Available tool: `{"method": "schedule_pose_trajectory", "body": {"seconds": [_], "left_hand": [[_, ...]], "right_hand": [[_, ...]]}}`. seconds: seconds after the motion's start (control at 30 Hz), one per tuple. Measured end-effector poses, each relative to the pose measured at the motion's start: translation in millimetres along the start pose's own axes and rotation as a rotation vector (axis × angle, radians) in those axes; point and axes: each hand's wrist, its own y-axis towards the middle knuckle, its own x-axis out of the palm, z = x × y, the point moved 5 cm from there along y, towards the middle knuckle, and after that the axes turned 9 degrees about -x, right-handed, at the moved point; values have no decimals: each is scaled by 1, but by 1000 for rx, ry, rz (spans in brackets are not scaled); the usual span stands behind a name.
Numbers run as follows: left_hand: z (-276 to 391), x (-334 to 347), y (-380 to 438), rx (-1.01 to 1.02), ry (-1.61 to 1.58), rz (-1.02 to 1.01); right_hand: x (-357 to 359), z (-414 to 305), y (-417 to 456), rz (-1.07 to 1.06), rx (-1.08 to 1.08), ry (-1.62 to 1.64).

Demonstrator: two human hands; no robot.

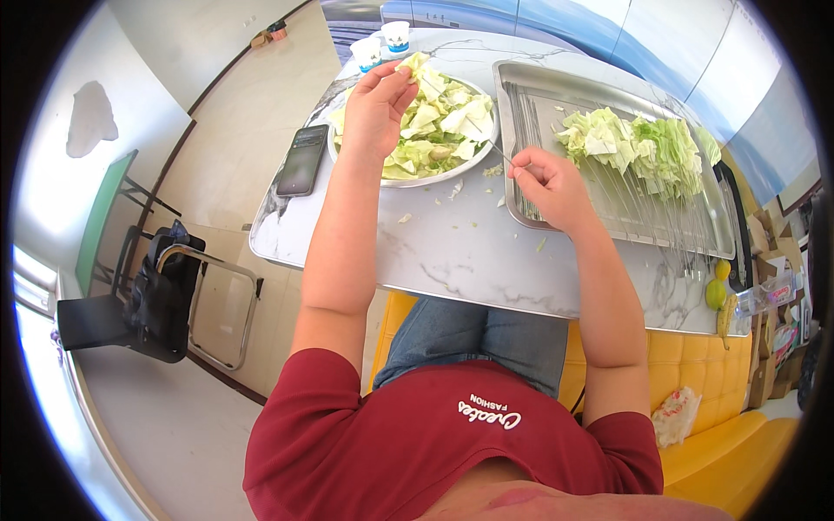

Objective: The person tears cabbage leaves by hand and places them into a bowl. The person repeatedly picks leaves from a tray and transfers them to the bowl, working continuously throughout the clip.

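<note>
My left hand (pixel 384 98) pinches a piece of cabbage leaf (pixel 415 63) above a round bowl (pixel 417 182) heaped with torn cabbage. My right hand (pixel 537 179) grips the near end of a thin metal skewer (pixel 500 152), which points up and left over the bowl with cabbage pieces along its far part. Right of the bowl, a rectangular metal tray (pixel 609 77) holds a bundle of bare skewers (pixel 521 117) along its left side. Several skewers loaded with cabbage leaves (pixel 612 140) lie side by side in the tray, their bare ends towards me.
A smartphone (pixel 303 159) lies left of the bowl, and two paper cups (pixel 395 36) stand behind it. Cabbage scraps dot the marble-patterned table (pixel 475 267). Small yellow and green fruits (pixel 716 294), a banana (pixel 726 319) and a plastic bottle (pixel 769 293) are at the right edge.
</note>
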Motion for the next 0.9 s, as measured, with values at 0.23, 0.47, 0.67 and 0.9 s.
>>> {"method": "schedule_pose_trajectory", "body": {"seconds": [0.23, 0.47, 0.67, 0.9], "left_hand": [[-2, 8, -3, 30, 85, -28], [4, 18, -11, 139, 285, -9], [9, 23, -16, 310, 477, 22], [6, 26, -21, 427, 765, 81]], "right_hand": [[1, 3, 0, 34, 1, 22], [-1, 6, 1, 50, 19, -4], [-3, 4, 0, 61, 36, -23], [-2, 6, 1, 75, 48, -22]]}}
